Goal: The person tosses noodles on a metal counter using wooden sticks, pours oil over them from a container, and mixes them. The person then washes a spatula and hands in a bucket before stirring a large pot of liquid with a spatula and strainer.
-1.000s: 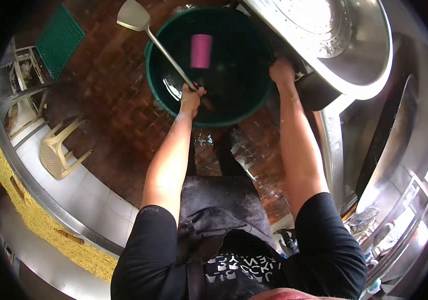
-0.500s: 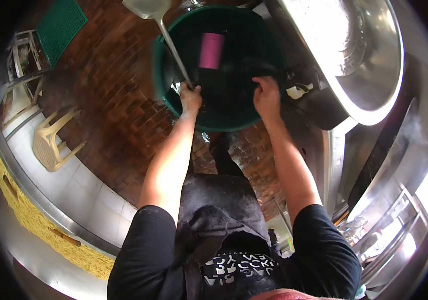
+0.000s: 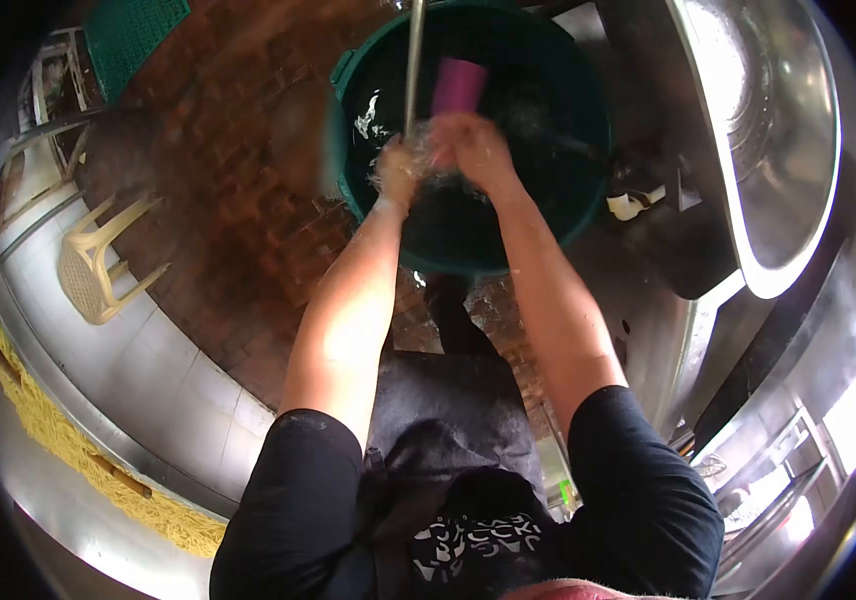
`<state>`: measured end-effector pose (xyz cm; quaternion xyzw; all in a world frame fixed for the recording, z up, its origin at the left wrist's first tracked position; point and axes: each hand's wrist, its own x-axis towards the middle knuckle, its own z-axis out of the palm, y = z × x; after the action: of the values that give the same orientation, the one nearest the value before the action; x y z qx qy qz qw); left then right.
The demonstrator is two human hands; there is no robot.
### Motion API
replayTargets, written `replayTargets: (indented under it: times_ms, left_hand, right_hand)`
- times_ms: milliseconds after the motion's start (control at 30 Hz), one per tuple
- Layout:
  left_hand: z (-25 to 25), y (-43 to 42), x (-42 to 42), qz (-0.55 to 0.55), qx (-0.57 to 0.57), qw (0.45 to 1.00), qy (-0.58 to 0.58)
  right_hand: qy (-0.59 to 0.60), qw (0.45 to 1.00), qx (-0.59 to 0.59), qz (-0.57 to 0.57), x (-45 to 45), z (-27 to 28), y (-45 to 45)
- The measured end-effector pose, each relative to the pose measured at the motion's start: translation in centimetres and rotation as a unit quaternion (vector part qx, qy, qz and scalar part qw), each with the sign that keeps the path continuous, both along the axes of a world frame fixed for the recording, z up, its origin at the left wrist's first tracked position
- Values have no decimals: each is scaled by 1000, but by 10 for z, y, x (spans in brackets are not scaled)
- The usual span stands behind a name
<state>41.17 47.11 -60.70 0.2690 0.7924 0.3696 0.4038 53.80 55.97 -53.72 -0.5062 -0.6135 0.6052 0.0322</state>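
Note:
My left hand [image 3: 400, 172] is wrapped round the handle of a long metal spatula [image 3: 415, 70], whose blade is out of the frame at the top. My right hand [image 3: 476, 150] is beside it, over the large green tub [image 3: 588, 180], at the lower end of a pink cup [image 3: 460, 86]. Its fingers are blurred, so its hold on the cup cannot be made out. Water splashes between the two hands. Dark water fills the tub.
A large metal basin [image 3: 798, 200] stands at the upper right. At the left are a beige plastic chair [image 3: 88, 280], a green mat [image 3: 133, 40] and a counter with yellow noodles [image 3: 58, 430]. Red-brown tiles [image 3: 248, 180] cover the floor.
My right hand has moved left from the tub's right side to the pink cup. The spatula has swung more upright, its blade leaving the frame. Water now splashes at my hands.

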Motion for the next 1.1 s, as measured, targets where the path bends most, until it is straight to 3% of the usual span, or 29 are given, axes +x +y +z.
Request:
replayTargets:
  times_ms: [33, 67, 100, 167, 267, 300, 367, 400, 467, 600, 700, 767, 867, 967, 1067, 1100]
  left_hand:
    - [-1, 2, -1, -35, 11, 997, 71]
    - [0, 1, 3, -4, -12, 998, 54]
    - [31, 7, 5, 29, -33, 998, 36]
    - [35, 4, 7, 28, -26, 998, 41]
    - [31, 1, 8, 58, 33, 996, 56]
    - [33, 2, 8, 74, 61, 994, 60]
    - [37, 2, 1, 85, 38, 993, -76]
    - [39, 3, -2, 91, 27, 985, -143]
    - [39, 2, 1, 80, 101, 984, -124]
    - [36, 5, -1, 89, 120, 975, -166]
    - [30, 11, -12, 69, 137, 985, -83]
    - [59, 27, -23, 66, 120, 973, -183]
    - [70, 54, -44, 84, 144, 922, -351]
    - [83, 79, -57, 124, 143, 852, -489]
    - [105, 96, -57, 109, 130, 855, -490]
    - [110, 100, -57, 108, 139, 855, -488]
  right_hand:
    - [-75, 981, 178, 9, -7, -4, 16]
    - [-181, 922, 341, -4, -15, -7, 31]
    - [-181, 894, 411, 2, -18, -20, 49]
    - [-177, 824, 538, 11, -22, -52, 72]
    - [-256, 856, 428, 136, -24, -83, 75]
    - [-279, 888, 328, 164, -24, -87, 76]
    - [-316, 916, 120, 216, -23, -95, 79]
    - [-279, 919, 134, 244, -17, -97, 69]
    - [-204, 918, 164, 298, 4, -100, 29]
    - [-204, 957, 160, 134, 12, -110, -14]
    - [-246, 956, 124, 100, 15, -114, -19]
    - [-216, 961, 104, 139, 20, -88, -4]
    - [-107, 910, 252, 313, 24, 15, 22]
    - [-131, 870, 155, 450, 2, 132, 37]
    - [-84, 865, 115, 481, -21, 187, 39]
    - [-55, 888, 112, 443, -19, 189, 39]
